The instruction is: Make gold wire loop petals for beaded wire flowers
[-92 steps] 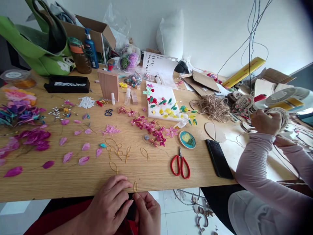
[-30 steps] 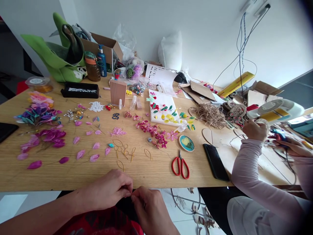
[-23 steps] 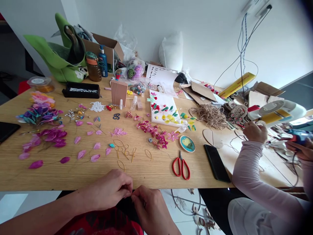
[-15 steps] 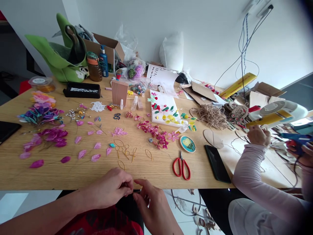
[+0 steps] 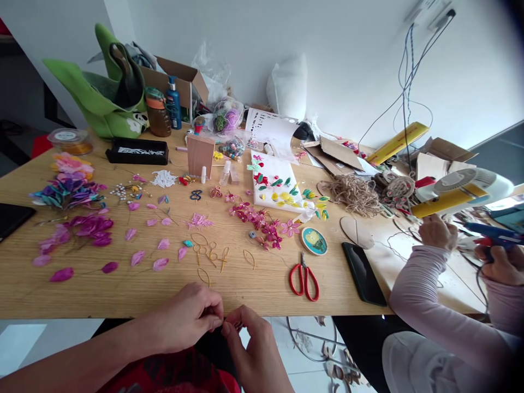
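Note:
At the table's front edge, my left hand (image 5: 188,316) is closed, thumb and forefinger pinched together. Almost touching it, my right hand (image 5: 256,344) also pinches with thumb and forefinger. A thin wire seems to run between the fingertips, mostly hidden by them. Just beyond my hands lie gold wire shapes: a leaf-shaped loop (image 5: 203,277), another leaf-shaped loop (image 5: 249,260) and several twisted pieces (image 5: 210,254). To the right rest red-handled scissors (image 5: 303,280). Pink petals (image 5: 160,264) are scattered to the left, and magenta flowers (image 5: 262,221) lie farther back.
A phone (image 5: 363,273) and a round embroidered hoop (image 5: 314,241) lie right of the scissors. At the far right, a co-worker's hand (image 5: 501,262) holds a blue glue gun (image 5: 493,233). A green bag (image 5: 98,103), bottle (image 5: 158,112) and wooden block (image 5: 200,156) stand behind.
My right thumb and forefinger have drawn together into a closer pinch beside my left fingertips. At the right, the co-worker's hands and glue gun have shifted slightly.

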Available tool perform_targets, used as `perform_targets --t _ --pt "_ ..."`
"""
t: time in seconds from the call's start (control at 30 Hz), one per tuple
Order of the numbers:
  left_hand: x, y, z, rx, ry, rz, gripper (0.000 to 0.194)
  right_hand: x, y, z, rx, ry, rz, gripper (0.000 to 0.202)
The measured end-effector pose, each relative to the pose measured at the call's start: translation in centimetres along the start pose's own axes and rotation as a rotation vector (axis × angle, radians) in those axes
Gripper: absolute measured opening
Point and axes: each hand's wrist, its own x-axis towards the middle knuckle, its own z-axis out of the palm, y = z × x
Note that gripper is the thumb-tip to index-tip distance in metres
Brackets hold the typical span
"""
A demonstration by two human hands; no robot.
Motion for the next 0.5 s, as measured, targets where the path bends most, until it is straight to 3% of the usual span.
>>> perform_targets --t 0.37,0.5 --pt "-0.6 0.2 0.6 0.064 0.055 0.092 0.014 0.0 -0.4 -0.2 0.192 -0.035 0.128 0.024" --pt "-0.7 -0.5 1.5 0.135 0.104 0.23 0.019 0.4 0.1 0.0 0.515 -0.107 0.268 0.024"
